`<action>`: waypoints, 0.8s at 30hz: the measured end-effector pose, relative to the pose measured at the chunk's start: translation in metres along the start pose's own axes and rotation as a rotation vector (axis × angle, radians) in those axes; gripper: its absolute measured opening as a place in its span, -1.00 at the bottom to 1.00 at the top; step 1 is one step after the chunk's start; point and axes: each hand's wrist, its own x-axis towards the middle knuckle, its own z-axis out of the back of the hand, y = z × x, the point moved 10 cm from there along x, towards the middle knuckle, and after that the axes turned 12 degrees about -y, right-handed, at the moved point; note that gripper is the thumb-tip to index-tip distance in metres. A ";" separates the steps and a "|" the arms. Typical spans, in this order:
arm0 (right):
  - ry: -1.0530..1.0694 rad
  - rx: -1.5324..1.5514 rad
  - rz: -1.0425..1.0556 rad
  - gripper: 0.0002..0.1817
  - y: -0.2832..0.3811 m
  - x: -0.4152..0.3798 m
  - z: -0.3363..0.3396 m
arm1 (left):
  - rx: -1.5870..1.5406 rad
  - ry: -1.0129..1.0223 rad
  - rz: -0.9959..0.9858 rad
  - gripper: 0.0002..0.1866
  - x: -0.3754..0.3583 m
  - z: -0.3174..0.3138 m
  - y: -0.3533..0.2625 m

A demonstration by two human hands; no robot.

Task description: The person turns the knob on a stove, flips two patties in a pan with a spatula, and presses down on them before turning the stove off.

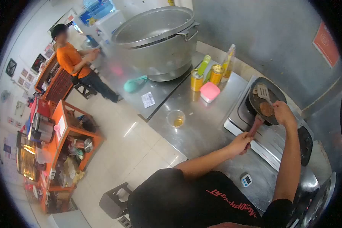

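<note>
A black frying pan [256, 104] sits on the gas stove [239, 117] with a round brown patty [266, 109] in it. My left hand [240, 143] grips the pan's reddish handle [255, 126]. Over the pan's right rim, my right hand [284, 113] holds a slotted metal spatula [263, 91] whose blade lies in the pan just above the patty.
On the steel counter [201, 129] stand a small glass bowl of yellow liquid [176, 118], a pink box [209, 92], two yellow cans [197, 79], an oil bottle [228, 60] and a huge pot [155, 41]. A white timer [246, 179] lies near me. A person in orange [78, 62] stands far left.
</note>
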 end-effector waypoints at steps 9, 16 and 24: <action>-0.202 0.019 -0.038 -0.64 -0.057 -0.061 0.061 | 0.024 -0.021 0.029 -0.82 0.000 0.001 0.001; -0.065 0.026 -0.231 -0.65 -0.058 -0.112 0.062 | 0.007 0.025 0.047 -0.78 -0.010 -0.005 -0.008; -0.027 0.013 -0.206 -0.66 -0.067 -0.105 0.041 | 0.000 0.011 0.052 -0.77 -0.010 -0.006 -0.007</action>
